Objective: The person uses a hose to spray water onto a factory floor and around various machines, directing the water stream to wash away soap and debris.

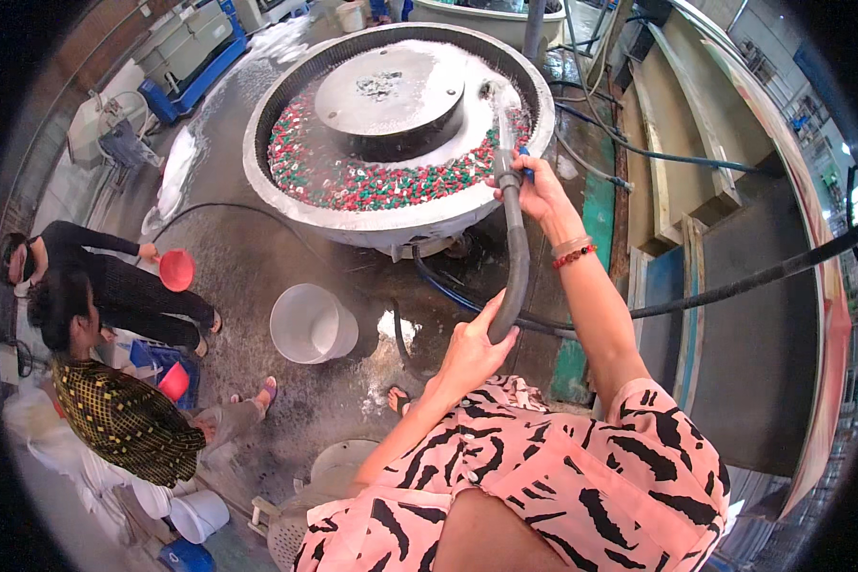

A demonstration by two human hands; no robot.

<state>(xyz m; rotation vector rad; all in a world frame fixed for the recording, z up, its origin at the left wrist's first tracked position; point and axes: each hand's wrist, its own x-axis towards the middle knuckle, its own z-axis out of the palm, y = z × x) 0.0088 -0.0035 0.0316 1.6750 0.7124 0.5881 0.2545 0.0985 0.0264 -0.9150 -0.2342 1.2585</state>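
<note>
A dark hose (517, 253) with a metal spray nozzle runs up between my hands. My right hand (541, 191) is closed round its upper end, beside a small blue lever. Lower down, my left hand (479, 341) wraps the bend of the hose. The nozzle points over a large round vat (257, 162) with a pale rim. Inside it, many small red, green and white pieces (381, 186) ring a raised central disc (391, 91). White foam (462, 71) covers the far right of the ring and part of the disc.
A white bucket (300, 324) stands on the wet floor left of me. Two people are at the left; one holds a red scoop (175, 271). The black hose (763, 281) trails off right, past stepped boards (672, 133). Another white bucket (200, 517) sits lower left.
</note>
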